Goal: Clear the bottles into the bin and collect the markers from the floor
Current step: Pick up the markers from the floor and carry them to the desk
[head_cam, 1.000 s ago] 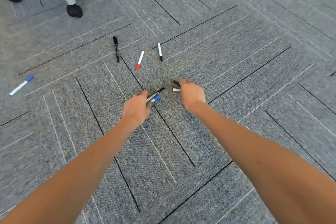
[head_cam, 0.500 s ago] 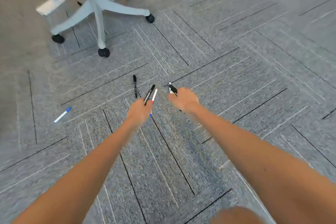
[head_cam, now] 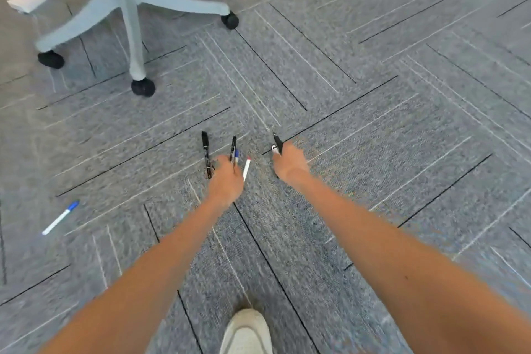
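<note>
Left hand point(head_cam: 225, 181) closed around two markers point(head_cam: 233, 149), just right of black marker point(head_cam: 206, 154) on carpet point(head_cam: 373, 123). Right hand point(head_cam: 290, 162) closed on dark marker point(head_cam: 277, 142). Red-capped marker point(head_cam: 246, 168) lying between hands.

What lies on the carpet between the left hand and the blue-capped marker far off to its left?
In the head view, only bare grey carpet lies between the left hand and the blue-capped marker. The black marker lies further up, beside the hand.
</note>
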Motion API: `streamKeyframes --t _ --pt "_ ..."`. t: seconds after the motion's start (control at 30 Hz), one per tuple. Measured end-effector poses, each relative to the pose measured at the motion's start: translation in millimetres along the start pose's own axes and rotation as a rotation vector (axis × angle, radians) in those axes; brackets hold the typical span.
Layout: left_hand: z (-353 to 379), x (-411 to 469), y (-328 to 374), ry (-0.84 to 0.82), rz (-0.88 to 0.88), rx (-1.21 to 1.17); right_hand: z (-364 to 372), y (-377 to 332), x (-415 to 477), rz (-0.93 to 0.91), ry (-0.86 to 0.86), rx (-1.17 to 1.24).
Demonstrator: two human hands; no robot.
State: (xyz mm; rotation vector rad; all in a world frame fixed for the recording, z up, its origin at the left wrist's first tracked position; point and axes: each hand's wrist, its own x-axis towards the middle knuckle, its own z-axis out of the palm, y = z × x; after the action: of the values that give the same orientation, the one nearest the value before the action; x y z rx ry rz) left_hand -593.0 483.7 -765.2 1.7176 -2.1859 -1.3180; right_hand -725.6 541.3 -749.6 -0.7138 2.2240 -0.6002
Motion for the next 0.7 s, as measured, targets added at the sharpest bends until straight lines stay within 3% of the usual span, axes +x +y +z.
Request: streamKeyframes --t 0.13,0.3,0.5,0.7 --pt "13 16 -15 0.050 0.067 0.206 20 7 13 0.015 0.082 -0.057" --pt "26 23 -29 0.043 -0.012 0.323 33 16 28 0.074 0.096 -0.104" --pt "30 35 -35 0.033 0.018 0.284 42 23 40 0.080 0.057 -0.079" --pt "7 35 -47 0.107 0.035 0.009 58 2 38 -0.061 -0.090 -0.042"
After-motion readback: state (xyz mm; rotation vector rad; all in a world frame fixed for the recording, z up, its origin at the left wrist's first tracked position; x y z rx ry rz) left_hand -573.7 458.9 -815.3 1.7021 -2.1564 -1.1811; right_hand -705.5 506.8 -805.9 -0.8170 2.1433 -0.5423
